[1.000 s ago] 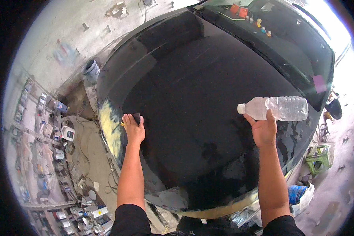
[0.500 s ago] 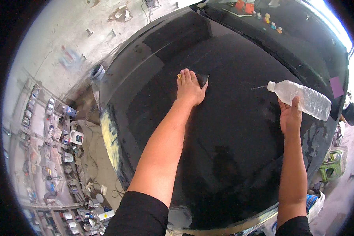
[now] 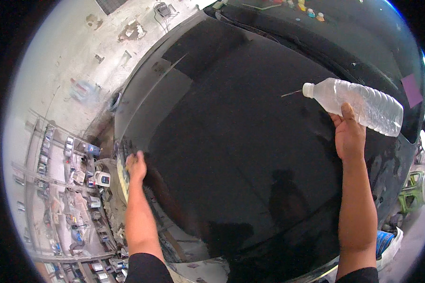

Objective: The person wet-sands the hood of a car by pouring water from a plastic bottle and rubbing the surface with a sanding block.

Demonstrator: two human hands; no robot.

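A glossy black car hood fills the middle of the head view. My left hand is low on its left edge, beside a pale yellow patch; its fingers look curled, and motion blur hides what is under them. My right hand grips a clear plastic bottle lying sideways above the hood's right part, its white cap pointing left. A thin stream of liquid comes out at the cap toward the hood.
The windscreen at upper right carries small colourful figures and a purple square. Metal shelving with cans and containers stands at the left, along a pale wall. A green stool is at the right.
My left hand, with a dark pad earlier, swept up to mid-hood and has returned to the left edge. The bottle rose rightward, and a liquid stream has appeared at its cap.
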